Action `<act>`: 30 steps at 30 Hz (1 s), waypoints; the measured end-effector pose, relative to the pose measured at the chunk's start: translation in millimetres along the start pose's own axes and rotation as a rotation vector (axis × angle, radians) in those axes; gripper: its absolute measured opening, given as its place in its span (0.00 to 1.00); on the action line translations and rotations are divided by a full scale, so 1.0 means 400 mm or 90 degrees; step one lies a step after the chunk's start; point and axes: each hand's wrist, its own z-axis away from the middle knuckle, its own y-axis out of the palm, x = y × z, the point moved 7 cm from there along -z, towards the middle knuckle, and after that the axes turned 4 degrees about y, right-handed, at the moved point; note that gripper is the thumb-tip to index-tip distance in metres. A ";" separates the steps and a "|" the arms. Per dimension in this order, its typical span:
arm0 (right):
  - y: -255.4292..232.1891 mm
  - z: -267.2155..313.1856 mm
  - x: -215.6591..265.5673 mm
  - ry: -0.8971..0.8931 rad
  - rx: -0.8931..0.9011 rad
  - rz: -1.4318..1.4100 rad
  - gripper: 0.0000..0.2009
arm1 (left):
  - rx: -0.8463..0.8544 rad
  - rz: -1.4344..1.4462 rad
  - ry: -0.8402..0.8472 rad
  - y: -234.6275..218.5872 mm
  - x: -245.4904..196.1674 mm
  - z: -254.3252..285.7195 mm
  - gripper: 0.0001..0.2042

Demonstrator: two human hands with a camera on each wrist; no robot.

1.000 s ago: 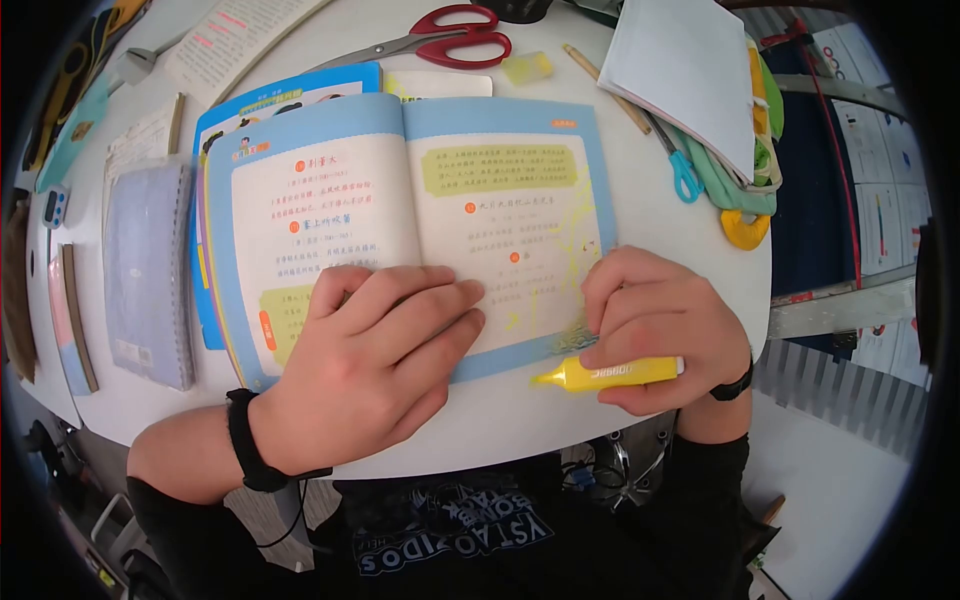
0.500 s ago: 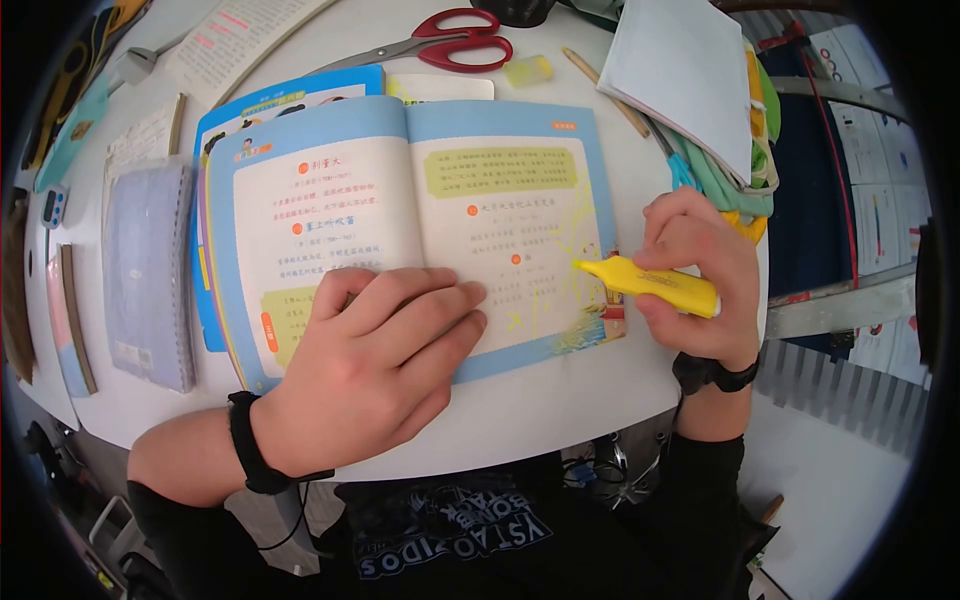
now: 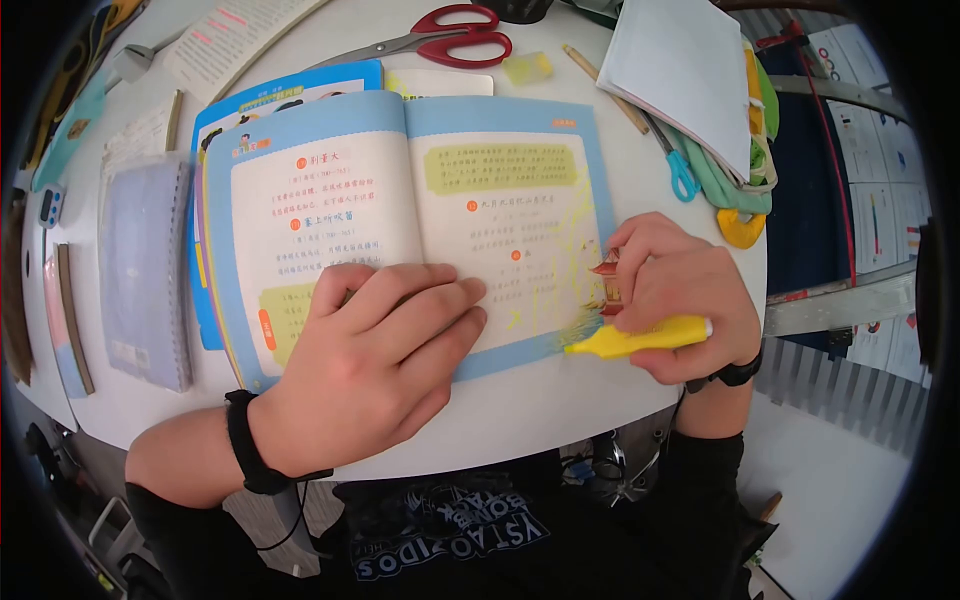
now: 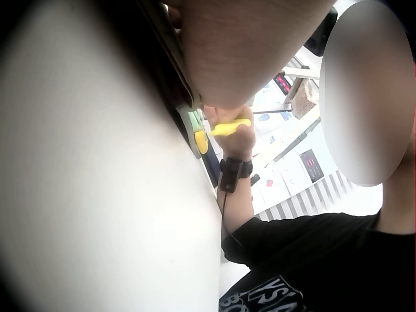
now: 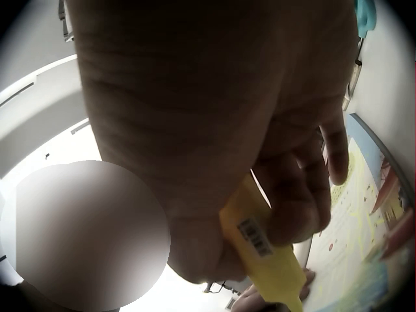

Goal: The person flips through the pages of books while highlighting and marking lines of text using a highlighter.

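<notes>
Highlighter (image 3: 650, 338) gripped in right hand (image 3: 690, 305), near book's (image 3: 505, 330) lower right corner; left hand (image 3: 385, 360) flat across pages.

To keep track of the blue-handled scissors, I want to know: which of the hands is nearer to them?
Right. The right hand is just on the person's side of the blue-handled scissors; the left hand rests farther left, on the open book.
</notes>
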 end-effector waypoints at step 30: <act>-0.065 0.016 -0.135 0.237 -0.353 0.192 0.17 | 0.074 -0.020 0.042 -0.001 -0.045 0.004 0.31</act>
